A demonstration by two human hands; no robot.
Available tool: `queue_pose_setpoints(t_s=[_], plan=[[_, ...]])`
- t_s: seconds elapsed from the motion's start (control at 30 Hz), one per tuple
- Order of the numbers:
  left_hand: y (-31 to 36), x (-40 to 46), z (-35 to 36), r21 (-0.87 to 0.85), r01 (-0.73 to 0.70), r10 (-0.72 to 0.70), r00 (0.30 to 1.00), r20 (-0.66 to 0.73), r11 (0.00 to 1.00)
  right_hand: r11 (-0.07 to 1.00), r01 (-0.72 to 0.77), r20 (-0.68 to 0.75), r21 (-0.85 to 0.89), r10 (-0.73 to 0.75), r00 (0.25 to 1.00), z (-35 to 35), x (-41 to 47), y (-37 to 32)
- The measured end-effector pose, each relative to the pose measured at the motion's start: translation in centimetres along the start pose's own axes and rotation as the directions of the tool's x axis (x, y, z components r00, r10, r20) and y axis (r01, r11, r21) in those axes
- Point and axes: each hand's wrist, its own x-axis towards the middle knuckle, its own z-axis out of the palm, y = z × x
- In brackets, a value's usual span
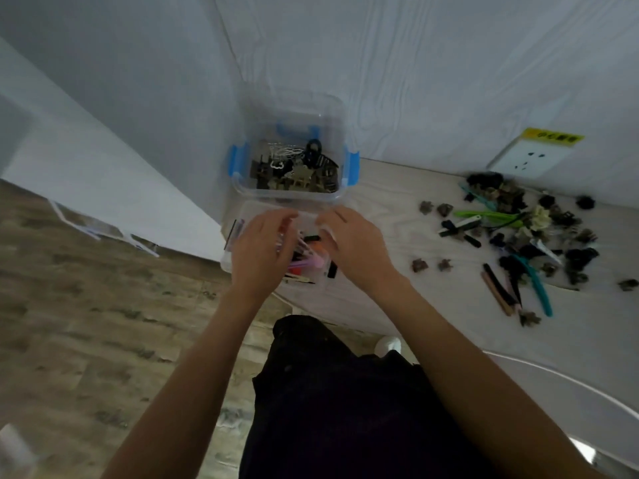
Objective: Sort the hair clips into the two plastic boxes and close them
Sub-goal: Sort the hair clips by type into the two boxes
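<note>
Our left hand [259,250] and right hand [349,243] over near box [231,257], fingers loose, grip unclear; far box [340,160] behind; clip pile [518,233] right.

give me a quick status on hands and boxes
Left hand and right hand over near box, grip unclear. Far box open. Loose clips still on table.
</note>
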Motion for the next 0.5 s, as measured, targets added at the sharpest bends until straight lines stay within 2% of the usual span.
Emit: queue_pose_setpoints(t_s=[0.07,0.13,0.27,0.37,0.43,0.5], plan=[[2.6,1.0,1.4,-0.074,-0.124,0.124,0.992,-0.005,0.989,0.996,-0.078,-0.151,-0.053,0.07,0.986,-2.1,-2.2,2.6],[5.7,2.1,3.5,-0.156,-0.229,0.242,0.968,0.07,0.961,0.968,-0.234,-0.212,-0.093,0.21,0.954,-3.9,-4.7,6.5],[11.4,4.0,9.6,-0.251,-0.237,0.32,0.871,0.374,0.939,0.831,-0.51,-0.135,-0.222,0.492,0.86,-6.7,-8.9,14.0],[14.4,5.4,14.4,-0.172,-0.29,0.335,0.757,0.561,0.942,0.715,-0.64,-0.075,-0.282,0.648,0.758,-8.2,-11.2,16.8],[16.0,6.1,16.9,-0.117,-0.352,0.344,0.699,0.627,0.928,0.669,-0.708,-0.083,-0.227,0.711,0.698,-8.9,-12.7,17.4],[17.0,6.3,18.7,-0.064,-0.382,0.33,0.688,0.646,0.922,0.662,-0.691,-0.033,-0.291,0.715,0.699,-8.6,-14.2,17.7]])
